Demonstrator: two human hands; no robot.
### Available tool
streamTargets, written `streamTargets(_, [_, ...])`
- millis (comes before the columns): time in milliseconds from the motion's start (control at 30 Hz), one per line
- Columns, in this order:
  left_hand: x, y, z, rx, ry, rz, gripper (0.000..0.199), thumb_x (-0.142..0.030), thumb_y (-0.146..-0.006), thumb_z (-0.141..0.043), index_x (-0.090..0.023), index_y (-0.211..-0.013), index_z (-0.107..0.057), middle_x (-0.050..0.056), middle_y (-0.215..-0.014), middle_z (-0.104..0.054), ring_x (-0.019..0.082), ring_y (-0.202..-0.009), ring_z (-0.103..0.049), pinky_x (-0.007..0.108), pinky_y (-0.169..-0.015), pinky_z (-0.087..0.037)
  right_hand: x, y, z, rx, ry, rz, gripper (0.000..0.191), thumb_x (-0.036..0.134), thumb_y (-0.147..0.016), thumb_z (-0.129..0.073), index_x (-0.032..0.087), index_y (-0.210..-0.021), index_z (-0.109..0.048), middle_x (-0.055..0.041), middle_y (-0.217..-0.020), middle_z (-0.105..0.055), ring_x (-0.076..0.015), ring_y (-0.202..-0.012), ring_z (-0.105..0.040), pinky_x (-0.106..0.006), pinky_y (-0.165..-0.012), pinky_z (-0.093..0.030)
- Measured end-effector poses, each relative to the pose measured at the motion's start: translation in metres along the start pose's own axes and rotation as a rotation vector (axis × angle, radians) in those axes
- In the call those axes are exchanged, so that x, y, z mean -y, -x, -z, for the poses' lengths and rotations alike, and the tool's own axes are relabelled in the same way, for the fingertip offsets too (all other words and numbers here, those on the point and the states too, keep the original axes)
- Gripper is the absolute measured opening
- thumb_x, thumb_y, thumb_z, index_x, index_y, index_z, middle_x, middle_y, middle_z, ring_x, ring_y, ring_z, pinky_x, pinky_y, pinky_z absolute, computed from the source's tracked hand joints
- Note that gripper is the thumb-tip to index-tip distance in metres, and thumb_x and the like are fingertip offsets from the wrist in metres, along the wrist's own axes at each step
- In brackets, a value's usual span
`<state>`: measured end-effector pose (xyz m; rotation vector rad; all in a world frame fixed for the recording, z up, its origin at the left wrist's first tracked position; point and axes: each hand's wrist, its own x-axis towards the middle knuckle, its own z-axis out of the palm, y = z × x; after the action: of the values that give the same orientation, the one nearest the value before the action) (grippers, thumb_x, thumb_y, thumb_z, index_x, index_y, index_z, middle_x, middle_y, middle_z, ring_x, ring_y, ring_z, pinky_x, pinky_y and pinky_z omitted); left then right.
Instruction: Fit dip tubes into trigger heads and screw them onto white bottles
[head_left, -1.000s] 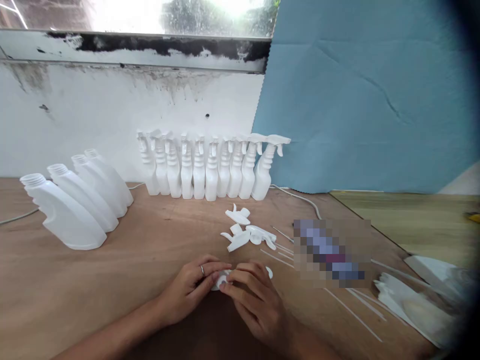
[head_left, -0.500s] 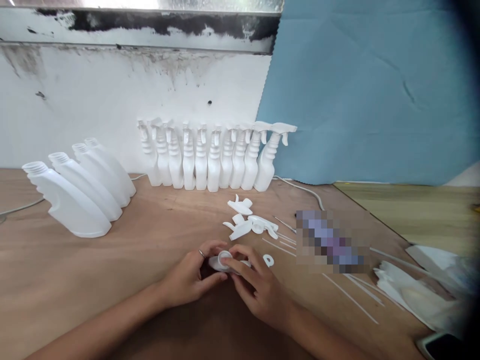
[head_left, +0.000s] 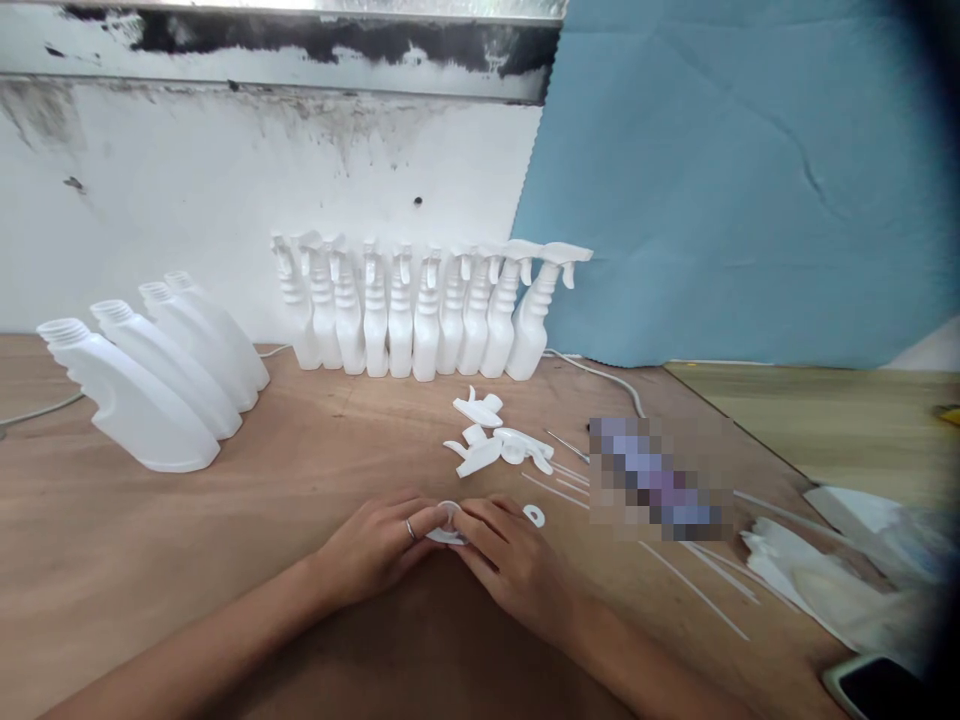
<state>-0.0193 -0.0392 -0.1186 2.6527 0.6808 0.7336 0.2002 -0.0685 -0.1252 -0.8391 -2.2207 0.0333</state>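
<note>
Close to me, both hands grip one white spray trigger head (head_left: 448, 537), its round cap opening facing up. My left hand (head_left: 379, 545), with a ring on one finger, closes on its left side. My right hand (head_left: 510, 555) holds it from the right, fingertips at the cap's rim. Most of the head is hidden under the fingers. Just right of my right hand lies a small white ring washer (head_left: 534, 515). Beyond the hands are several loose trigger heads (head_left: 480, 456), lying on their sides.
Several white spray bottles (head_left: 425, 330) with triggers stand in a row by the wall. Open-necked bottles (head_left: 161, 410) stand at left. At right are thin white tubes (head_left: 697, 590), a blurred-out object (head_left: 656, 480), plastic bags (head_left: 810, 580) and a phone (head_left: 877, 688) on the wooden table (head_left: 262, 520).
My fingers have closed in from both sides over the trigger head, covering more of it. My left fingertips have come up to its cap rim. The other items stay put.
</note>
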Motion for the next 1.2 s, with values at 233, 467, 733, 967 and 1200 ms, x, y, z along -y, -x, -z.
streamTargets(233, [-0.001, -0.001, 0.001, -0.003, -0.014, -0.068, 0.02, -0.022, -0.102, -0.044, -0.021, -0.122, -0.047, 0.006, -0.108, -0.065, 0.02, -0.095, -0.06, 0.028, -0.082, -0.049, 0.0, -0.001, 0.006, 0.027, -0.001, 0.04, 0.023, 0.013, -0.1, -0.046, 0.019, -0.12, -0.055, -0.0089, -0.098, -0.068, -0.0221, -0.086, -0.063, -0.038, -0.078, -0.048])
streamTargets(467, [0.001, 0.005, -0.002, -0.067, -0.031, 0.067, 0.022, -0.021, -0.099, -0.047, -0.022, -0.121, -0.041, 0.005, -0.1, -0.063, 0.02, -0.084, -0.061, 0.028, -0.072, -0.047, -0.031, 0.003, 0.049, -0.003, 0.314, -0.16, 0.019, 0.016, -0.099, -0.042, 0.017, -0.102, -0.061, -0.0089, -0.091, -0.068, -0.0242, -0.086, -0.061, -0.039, -0.081, -0.042])
streamTargets(733, [-0.002, -0.001, 0.005, 0.021, 0.072, 0.166, 0.027, -0.014, -0.092, -0.052, -0.025, -0.117, -0.047, 0.002, -0.104, -0.062, 0.017, -0.089, -0.06, 0.025, -0.077, -0.044, -0.064, 0.012, 0.06, 0.112, 0.564, -0.204, 0.025, 0.012, -0.09, -0.046, 0.016, -0.072, -0.062, -0.0113, -0.075, -0.063, -0.0305, -0.077, -0.058, -0.041, -0.07, -0.035])
streamTargets(967, [-0.002, 0.002, 0.005, 0.032, 0.12, 0.229, 0.03, -0.019, -0.093, -0.052, -0.026, -0.121, -0.045, 0.001, -0.105, -0.063, 0.017, -0.087, -0.06, 0.026, -0.076, -0.044, -0.056, 0.008, 0.069, -0.031, 0.423, -0.235, 0.018, 0.017, -0.099, -0.043, 0.017, -0.102, -0.061, -0.0081, -0.089, -0.068, -0.0236, -0.08, -0.063, -0.036, -0.075, -0.043])
streamTargets(1200, [-0.002, -0.003, 0.005, 0.042, 0.189, 0.297, 0.031, -0.024, -0.093, -0.055, -0.028, -0.124, -0.047, 0.0, -0.102, -0.064, 0.017, -0.086, -0.061, 0.025, -0.076, -0.045, -0.056, -0.003, 0.111, -0.421, -0.627, -0.567, 0.011, 0.029, -0.09, -0.064, 0.032, -0.096, -0.073, 0.0005, -0.088, -0.064, -0.0167, -0.081, -0.059, -0.028, -0.076, -0.048])
